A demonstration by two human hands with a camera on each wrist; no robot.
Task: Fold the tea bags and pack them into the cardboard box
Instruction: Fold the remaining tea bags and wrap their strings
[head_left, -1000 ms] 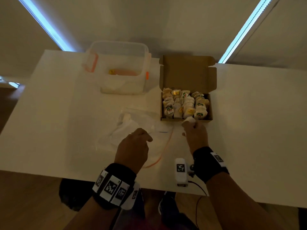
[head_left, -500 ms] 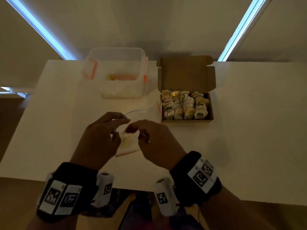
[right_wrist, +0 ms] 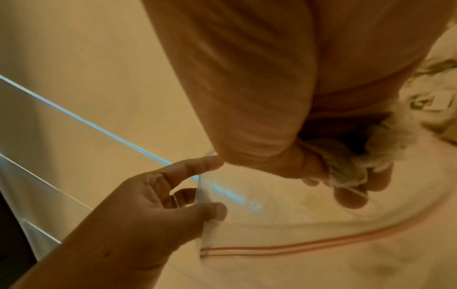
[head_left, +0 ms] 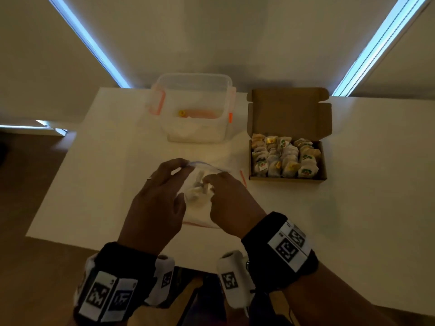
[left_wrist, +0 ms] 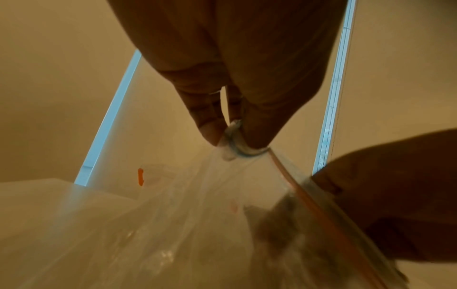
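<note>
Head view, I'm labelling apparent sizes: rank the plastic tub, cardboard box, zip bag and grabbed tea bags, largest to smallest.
1. cardboard box, lid up, and plastic tub: look alike, unranked.
2. zip bag, partly hidden by both hands, so unsure.
3. tea bags gripped by the right hand.

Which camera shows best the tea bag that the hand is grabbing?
The right wrist view: the right hand curls its fingers round a fluffy tea bag, seen close up. The head view shows it small between both hands. The left wrist view shows only a blur through the plastic bag.
</note>
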